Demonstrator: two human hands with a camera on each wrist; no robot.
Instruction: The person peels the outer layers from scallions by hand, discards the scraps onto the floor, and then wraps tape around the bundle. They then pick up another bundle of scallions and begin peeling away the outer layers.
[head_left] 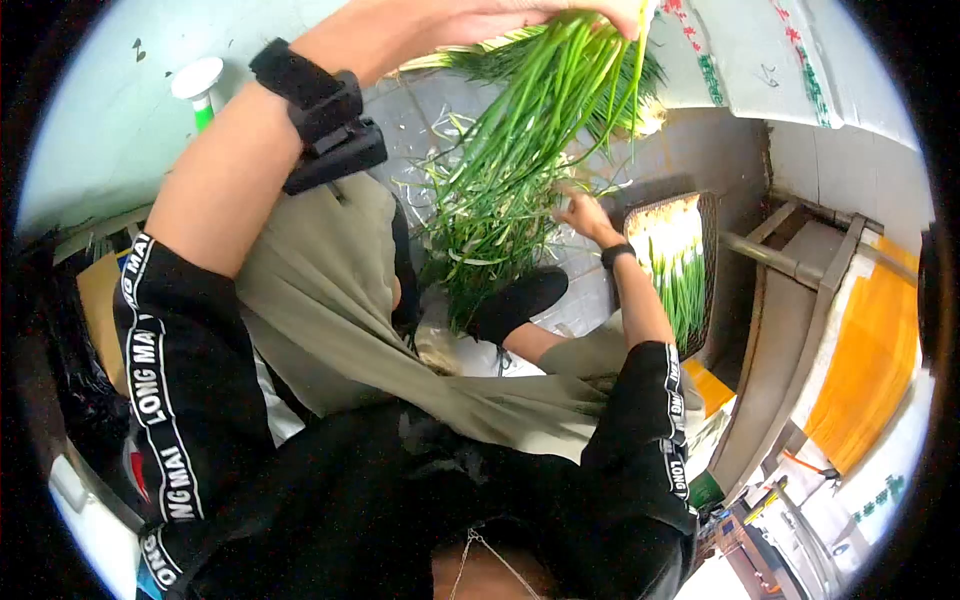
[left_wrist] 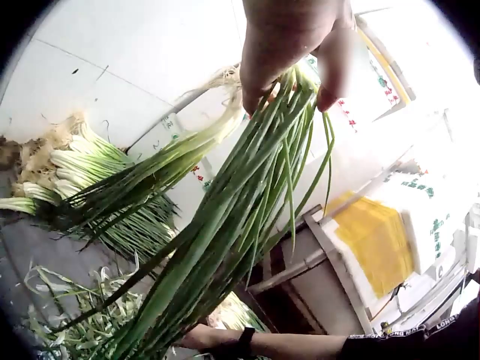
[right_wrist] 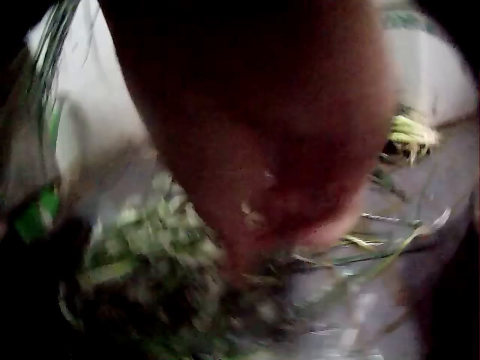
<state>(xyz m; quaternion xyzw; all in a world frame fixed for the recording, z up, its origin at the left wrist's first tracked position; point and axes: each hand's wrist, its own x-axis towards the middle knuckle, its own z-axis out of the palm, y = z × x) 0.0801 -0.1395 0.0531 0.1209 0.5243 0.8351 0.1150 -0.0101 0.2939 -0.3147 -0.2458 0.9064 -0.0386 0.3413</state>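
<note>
My left hand [left_wrist: 289, 45] is raised and grips a bunch of spring onions [left_wrist: 225, 202] near the pale ends. The long green leaves hang down toward the floor, and a separate pale-rooted strand [left_wrist: 202, 139] hangs beside them. Low down, my right hand [head_left: 588, 215] has its fingers bent, close beside a heap of loose leaf trimmings [head_left: 480, 225]. That hand is blurred in the right wrist view, and I cannot tell whether it pinches anything. More spring onions [left_wrist: 82, 157] lie piled on the floor with their roots on.
A dark basket [head_left: 712, 225] at the right holds clean white-and-green spring onions [head_left: 672, 255]. Beyond it stands a wooden frame [head_left: 765, 250] with a yellow-taped white box [head_left: 865, 350]. My dark shoe [head_left: 520, 305] is next to the trimmings. White boxes [head_left: 745, 50] stand at the back.
</note>
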